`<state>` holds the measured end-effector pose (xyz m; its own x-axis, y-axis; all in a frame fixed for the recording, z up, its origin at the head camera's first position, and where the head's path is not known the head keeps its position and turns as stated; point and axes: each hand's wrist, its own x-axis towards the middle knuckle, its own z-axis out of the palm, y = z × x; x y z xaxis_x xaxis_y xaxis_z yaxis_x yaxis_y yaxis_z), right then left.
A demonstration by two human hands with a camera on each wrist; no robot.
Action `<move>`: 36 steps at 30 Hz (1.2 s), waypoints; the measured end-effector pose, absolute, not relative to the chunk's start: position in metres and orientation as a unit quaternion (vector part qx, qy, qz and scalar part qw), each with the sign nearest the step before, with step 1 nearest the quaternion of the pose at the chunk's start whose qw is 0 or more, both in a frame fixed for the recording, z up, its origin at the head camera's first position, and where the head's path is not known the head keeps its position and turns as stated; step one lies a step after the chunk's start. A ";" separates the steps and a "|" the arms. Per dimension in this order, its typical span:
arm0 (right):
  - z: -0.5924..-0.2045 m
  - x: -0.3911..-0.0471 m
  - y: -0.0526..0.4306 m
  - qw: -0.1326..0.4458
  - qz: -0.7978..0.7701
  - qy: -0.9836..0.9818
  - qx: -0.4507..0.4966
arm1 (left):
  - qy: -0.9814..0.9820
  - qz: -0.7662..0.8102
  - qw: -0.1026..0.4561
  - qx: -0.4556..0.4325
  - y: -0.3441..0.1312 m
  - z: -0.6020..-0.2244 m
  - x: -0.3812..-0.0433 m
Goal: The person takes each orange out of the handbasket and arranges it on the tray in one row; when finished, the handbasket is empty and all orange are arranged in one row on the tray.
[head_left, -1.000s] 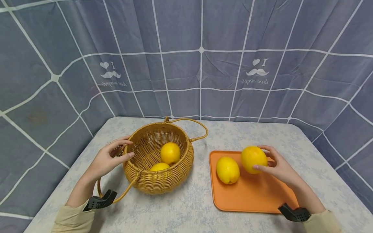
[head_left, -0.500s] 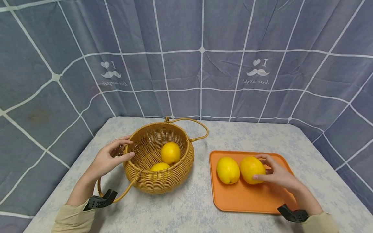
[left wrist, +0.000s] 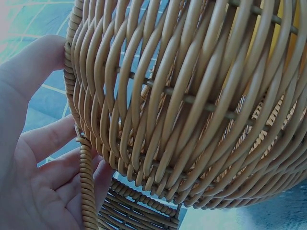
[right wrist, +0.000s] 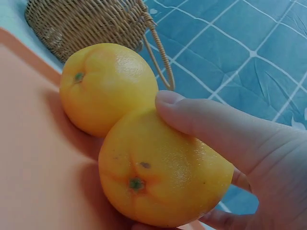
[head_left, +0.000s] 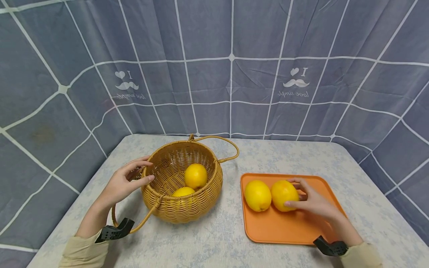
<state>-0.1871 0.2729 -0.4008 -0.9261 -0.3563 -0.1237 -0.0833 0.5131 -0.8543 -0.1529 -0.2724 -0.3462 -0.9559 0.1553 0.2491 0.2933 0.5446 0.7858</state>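
From where I sit, the head feed gives me both hands at work. My left hand [head_left: 125, 182] holds the rim of the basket [head_left: 187, 210], thumb and fingers set apart along its edge. The basket stands just inward of that hand, with its open top facing up. One handle [head_left: 145, 219] drops beside the left wrist, and the other handle [head_left: 234, 150] sticks out on the side away from the left hand, toward the right. Inside the basket, past my left fingertips, I can see a round fruit [head_left: 196, 176] and, nearer to me, a lower fruit [head_left: 183, 191] partly hidden by the rim.

My right hand [head_left: 313, 201] grips a yellow-orange fruit [head_left: 283, 196], its thumb bent over the near side and fingers behind. That fruit is low over the tray [head_left: 285, 229]; I cannot tell whether its full weight rests there. Directly to its left, on the side away from my right hand, another fruit [head_left: 257, 196] sits on the tray, touching it. The orange tray reaches under my right hand and forearm.

Each wrist carries a black camera mount [head_left: 115, 230] by a beige sleeve [head_left: 83, 253]. Beyond both hands hangs a blue-grey checked curtain [head_left: 207, 82], behind the pale table [head_left: 228, 223].
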 end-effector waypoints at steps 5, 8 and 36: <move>-0.402 -0.186 0.267 0.139 -0.489 0.850 -0.137 | -0.877 -0.458 0.073 -0.126 -0.273 -0.346 -0.153; -0.404 -0.186 0.265 0.140 -0.492 0.849 -0.134 | -0.877 -0.458 0.073 -0.125 -0.273 -0.346 -0.153; -0.404 -0.186 0.264 0.129 -0.458 0.866 -0.153 | -0.874 -0.460 0.078 -0.132 -0.273 -0.348 -0.155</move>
<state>-0.1864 0.2637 -0.4040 -0.9201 -0.3826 -0.0831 -0.1470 0.5343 -0.8324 -0.1549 -0.2734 -0.3483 -0.9529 0.1600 0.2578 0.3031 0.5408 0.7846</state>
